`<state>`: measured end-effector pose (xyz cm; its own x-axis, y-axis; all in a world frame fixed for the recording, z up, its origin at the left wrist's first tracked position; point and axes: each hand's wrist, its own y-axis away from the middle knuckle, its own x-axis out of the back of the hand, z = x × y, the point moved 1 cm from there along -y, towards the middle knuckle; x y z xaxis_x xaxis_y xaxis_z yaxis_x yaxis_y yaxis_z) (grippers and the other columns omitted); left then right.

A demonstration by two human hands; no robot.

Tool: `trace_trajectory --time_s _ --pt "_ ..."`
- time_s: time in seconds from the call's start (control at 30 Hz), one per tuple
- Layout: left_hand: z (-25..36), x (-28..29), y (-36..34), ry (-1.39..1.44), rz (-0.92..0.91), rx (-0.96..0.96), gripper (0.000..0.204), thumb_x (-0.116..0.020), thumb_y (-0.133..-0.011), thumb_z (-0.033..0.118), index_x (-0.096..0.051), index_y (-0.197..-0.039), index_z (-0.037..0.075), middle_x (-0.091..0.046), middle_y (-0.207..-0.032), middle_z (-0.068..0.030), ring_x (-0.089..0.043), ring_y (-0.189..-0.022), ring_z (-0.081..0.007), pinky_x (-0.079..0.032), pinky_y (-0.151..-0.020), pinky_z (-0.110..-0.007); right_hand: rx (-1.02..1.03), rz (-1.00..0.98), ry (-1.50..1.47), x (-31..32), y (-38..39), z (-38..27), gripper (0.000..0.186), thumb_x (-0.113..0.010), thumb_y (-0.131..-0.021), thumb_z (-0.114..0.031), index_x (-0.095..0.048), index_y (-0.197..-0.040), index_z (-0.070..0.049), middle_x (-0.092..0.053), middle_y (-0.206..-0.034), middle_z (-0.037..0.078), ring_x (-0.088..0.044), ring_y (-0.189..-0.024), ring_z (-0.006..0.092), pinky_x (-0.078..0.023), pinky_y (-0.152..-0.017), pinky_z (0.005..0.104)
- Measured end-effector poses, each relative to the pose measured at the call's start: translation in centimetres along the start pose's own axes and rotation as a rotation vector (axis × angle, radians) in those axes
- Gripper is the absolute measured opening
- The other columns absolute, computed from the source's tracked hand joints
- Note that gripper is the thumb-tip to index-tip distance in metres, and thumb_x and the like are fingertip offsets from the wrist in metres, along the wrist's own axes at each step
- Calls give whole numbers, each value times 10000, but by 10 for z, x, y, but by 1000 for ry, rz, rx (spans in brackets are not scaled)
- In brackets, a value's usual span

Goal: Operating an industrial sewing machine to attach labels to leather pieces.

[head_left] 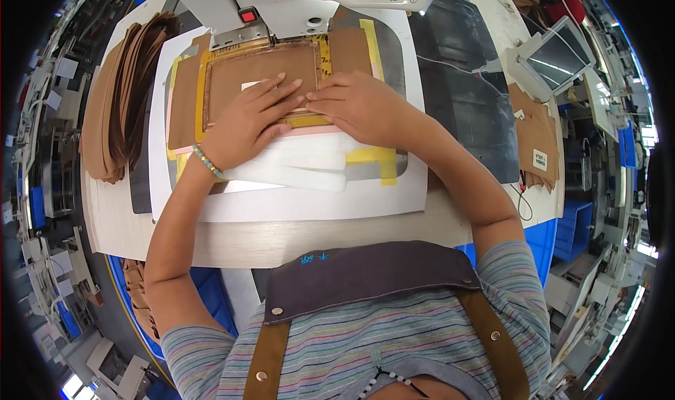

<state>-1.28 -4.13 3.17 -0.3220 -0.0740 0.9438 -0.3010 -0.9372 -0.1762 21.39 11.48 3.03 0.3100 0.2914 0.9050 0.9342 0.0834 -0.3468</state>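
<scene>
Workshop table (pixel 295 235), both hands flat and open, left hand (pixel 242 122), right hand (pixel 358 104), pressing brown leather panel (pixel 256 66)

Brown leather panel (pixel 260 76) matt, smooth; yellow tape (pixel 371 155) glossy; wooden table (pixel 295 238) pale, matt.

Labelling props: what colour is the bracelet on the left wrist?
Bracelet: turquoise and yellowish beads, clearest in the head view.

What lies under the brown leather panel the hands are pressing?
Under the brown leather panel a yellow-taped template shows, on a white sheet. Both hands, left hand and right hand, cover the panel's lower edge.
</scene>
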Motion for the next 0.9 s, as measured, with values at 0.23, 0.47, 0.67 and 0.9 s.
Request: trace_trajectory --time_s 0.23,0.47,0.67,0.9 --pt "-5 -4 -5 -72 -41 -58 542 -633 -1050 323 -570 -1558 143 -467 -1679 -68 -362 -1579 -333 -318 -1292 -514 -14 23 173 -6 2 -17 376 -680 -904 -85 -725 -1275 -42 -733 -1160 36 -653 -1107 221 -494 -971 364" --pt "-16 7 -4 206 -75 -45 524 -648 -1023 283 -623 -1506 83 -462 -1687 -92 -345 -1593 -372 -311 -1277 -525 -7 65 182 -7 2 -17 248 -678 -902 -109 -742 -1137 -62 -735 -1122 31 -643 -1123 210 -497 -948 363" --pt "-18 10 -9 106 -101 -79 479 -692 -1017 319 -677 -1461 140 -508 -1657 -74 -388 -1573 -338 -389 -1205 -490 -17 63 172 -9 4 -13 254 -679 -914 -110 -738 -1156 -63 -726 -1098 26 -640 -1107 209 -498 -957 364" --pt "-17 11 -9 65 -100 -94 499 -707 -1004 341 -672 -1472 171 -502 -1662 -59 -388 -1571 -334 -392 -1197 -496 -39 37 90 -12 6 -10 393 -721 -899 -81 -715 -1290 -39 -713 -1249 43 -637 -1179 252 -495 -1000 398"
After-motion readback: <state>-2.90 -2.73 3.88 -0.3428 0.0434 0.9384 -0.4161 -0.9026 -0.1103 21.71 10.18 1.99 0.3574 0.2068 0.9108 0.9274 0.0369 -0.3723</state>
